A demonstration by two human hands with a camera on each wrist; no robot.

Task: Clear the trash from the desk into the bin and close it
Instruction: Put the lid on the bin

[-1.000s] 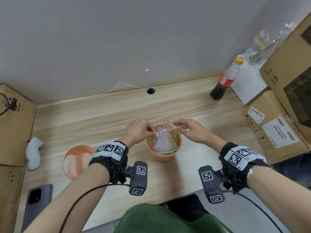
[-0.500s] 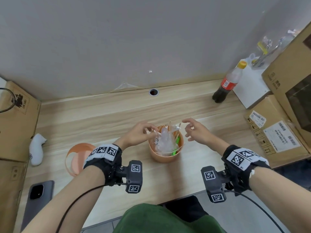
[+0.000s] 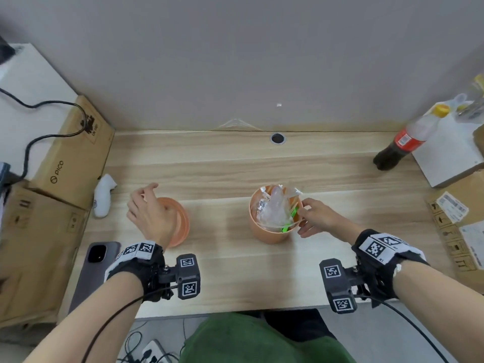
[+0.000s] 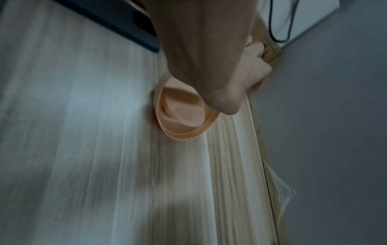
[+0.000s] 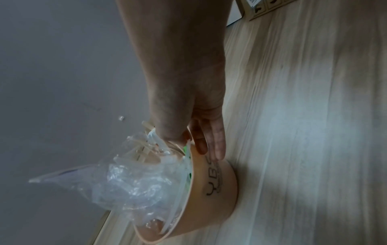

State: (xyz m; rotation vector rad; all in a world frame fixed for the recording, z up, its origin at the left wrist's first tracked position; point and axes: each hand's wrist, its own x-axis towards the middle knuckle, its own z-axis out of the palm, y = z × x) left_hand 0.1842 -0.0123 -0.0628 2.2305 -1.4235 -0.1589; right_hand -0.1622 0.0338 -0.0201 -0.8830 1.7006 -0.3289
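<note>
The small orange bin [image 3: 269, 234] [image 5: 213, 190] stands mid-desk, stuffed with crumpled clear plastic trash [image 3: 275, 208] [image 5: 134, 179] that sticks up above its rim. My right hand [image 3: 305, 216] [image 5: 194, 144] holds its right rim, with the thumb on top and straight fingers [image 5: 217, 149] against the outer wall. The orange lid [image 3: 182, 224] [image 4: 184, 122] lies flat on the desk to the left. Just above the lid's left part hovers my left hand [image 3: 146, 203] [image 4: 251, 71], its fingers loosely curled and holding nothing.
A phone [image 3: 97, 265] and a white controller [image 3: 103, 195] lie left of the lid, beside cardboard boxes [image 3: 70, 155]. A cola bottle [image 3: 400, 145] and more boxes [image 3: 458, 213] stand at the right. A clear plastic scrap [image 3: 235, 124] sits at the wall.
My left hand left the bin and swung left over the lid. My right hand dropped from the trash to the bin's right rim.
</note>
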